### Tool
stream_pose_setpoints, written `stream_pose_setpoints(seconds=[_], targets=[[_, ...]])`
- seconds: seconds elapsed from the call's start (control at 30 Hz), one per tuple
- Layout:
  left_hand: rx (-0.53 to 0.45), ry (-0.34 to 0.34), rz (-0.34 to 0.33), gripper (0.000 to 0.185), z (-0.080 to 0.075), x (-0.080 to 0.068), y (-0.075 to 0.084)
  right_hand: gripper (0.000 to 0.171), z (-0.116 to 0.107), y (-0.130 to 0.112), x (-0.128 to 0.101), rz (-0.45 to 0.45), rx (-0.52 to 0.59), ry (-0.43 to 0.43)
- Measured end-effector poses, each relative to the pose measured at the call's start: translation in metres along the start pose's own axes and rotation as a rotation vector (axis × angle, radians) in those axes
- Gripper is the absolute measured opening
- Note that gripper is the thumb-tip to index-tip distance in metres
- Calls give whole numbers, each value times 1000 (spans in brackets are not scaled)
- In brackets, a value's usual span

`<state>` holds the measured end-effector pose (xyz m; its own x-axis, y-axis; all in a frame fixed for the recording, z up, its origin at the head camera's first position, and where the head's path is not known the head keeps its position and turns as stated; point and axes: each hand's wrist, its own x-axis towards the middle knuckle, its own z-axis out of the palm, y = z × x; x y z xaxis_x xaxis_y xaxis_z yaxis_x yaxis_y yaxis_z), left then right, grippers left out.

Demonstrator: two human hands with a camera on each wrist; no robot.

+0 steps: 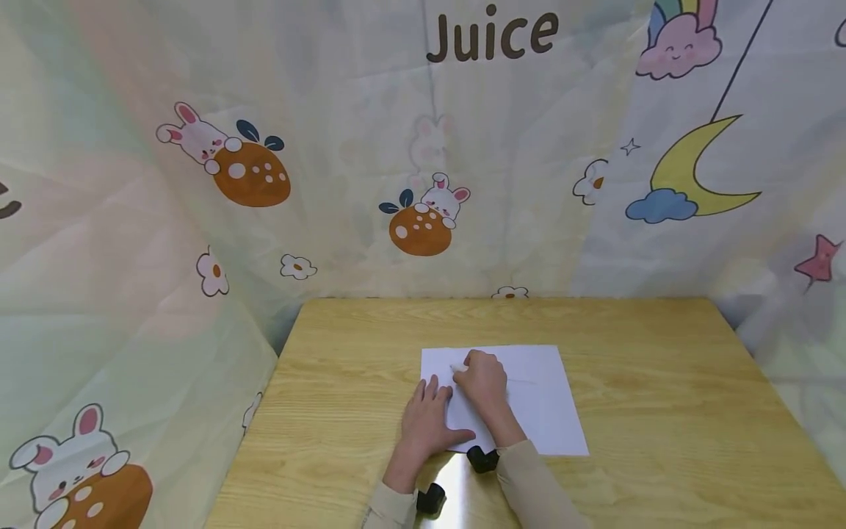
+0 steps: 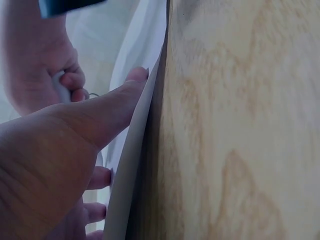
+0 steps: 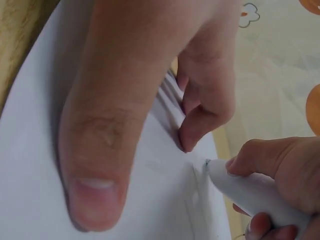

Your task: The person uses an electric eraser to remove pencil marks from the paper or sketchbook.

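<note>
On the wooden worktop [image 1: 661,382] the left hand [image 1: 426,419] lies flat, fingers spread, pinning the white paper sheet [image 1: 542,404], while the right hand [image 1: 485,382] pinches a white pen [image 3: 250,192] on it, apparently mid-line; continuing calls for steady paper.

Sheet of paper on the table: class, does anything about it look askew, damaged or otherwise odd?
Nothing is torn or spilled. The white sheet of paper lies slightly skewed to the wooden table edges. The left hand presses it flat while the right hand holds a white pen on it.
</note>
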<state>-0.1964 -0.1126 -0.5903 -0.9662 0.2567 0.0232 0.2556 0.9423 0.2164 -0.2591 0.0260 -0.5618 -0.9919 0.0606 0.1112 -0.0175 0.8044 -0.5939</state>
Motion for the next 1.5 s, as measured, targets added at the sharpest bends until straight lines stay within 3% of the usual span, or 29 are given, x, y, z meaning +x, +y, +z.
stream_pose_setpoints(seconds=[0.33, 0.5, 0.7, 1.13, 1.3, 1.5], targets=[[-3, 25, -13, 89, -1, 0, -3, 22, -6, -2, 3, -6, -11, -25], [-12, 2, -12, 90, 0, -4, -2, 23, -4, 1, 2, 29, -23, -60], [-2, 14, -25, 90, 1, -5, -4, 23, 1, 3, 5, -26, 11, -53], [22, -15, -20, 92, -3, -3, -2, 24, -2, 5, 10, -33, 64, -52], [7, -14, -18, 90, -7, -2, 2, 23, -14, 5, 14, -39, 106, -71], [6, -17, -20, 91, -7, 2, 2, 21, -48, 17, 21, -127, 115, -148]])
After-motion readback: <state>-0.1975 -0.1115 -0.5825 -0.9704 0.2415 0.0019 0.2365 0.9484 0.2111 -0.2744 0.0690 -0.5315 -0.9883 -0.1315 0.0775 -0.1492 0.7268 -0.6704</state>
